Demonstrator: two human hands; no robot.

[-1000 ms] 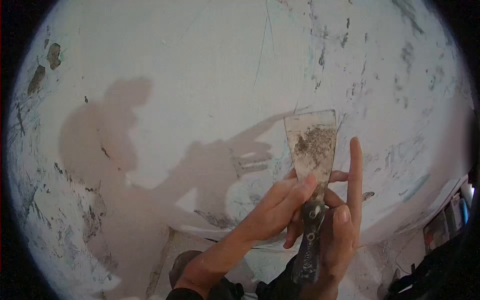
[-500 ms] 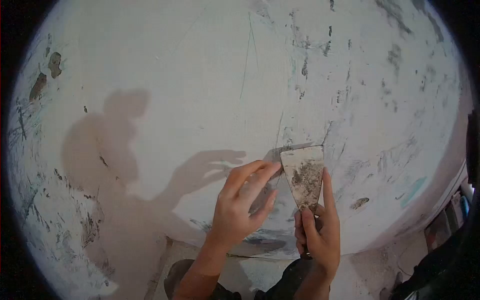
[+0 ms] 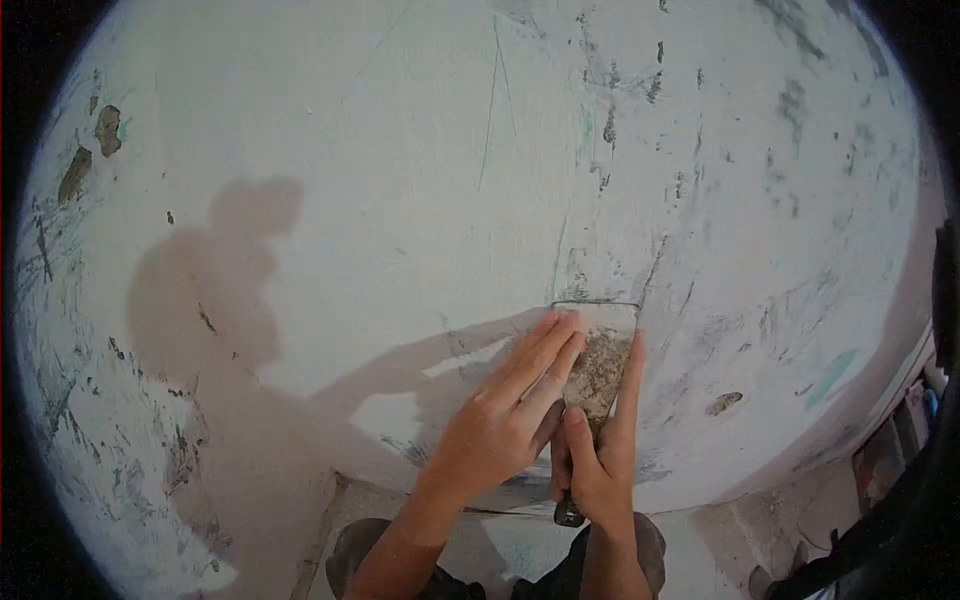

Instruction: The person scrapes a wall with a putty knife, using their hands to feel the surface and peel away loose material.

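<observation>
A wide putty knife (image 3: 603, 362) with a stained, dirty blade stands edge-up against the scuffed white wall (image 3: 400, 230). Its dark handle is wrapped by my right hand (image 3: 604, 478), whose thumb lies on the lower blade and whose index finger runs along the right side. My left hand (image 3: 492, 428) has its fingers stretched out, with the fingertips resting on the upper left of the blade. The left thumb is mostly hidden beside the handle. The blade's top edge appears to touch the wall.
Dark scrapes and chipped patches (image 3: 108, 130) mark the wall on both sides. My shadow (image 3: 215, 290) falls across its left part. Below are my knees (image 3: 645, 550) and the floor (image 3: 700, 535). Blurred items (image 3: 905, 430) stand at the lower right.
My left fingers have come down onto the blade from beside it. The putty knife and my right hand have shifted slightly left, and the blade lies closer to the wall.
</observation>
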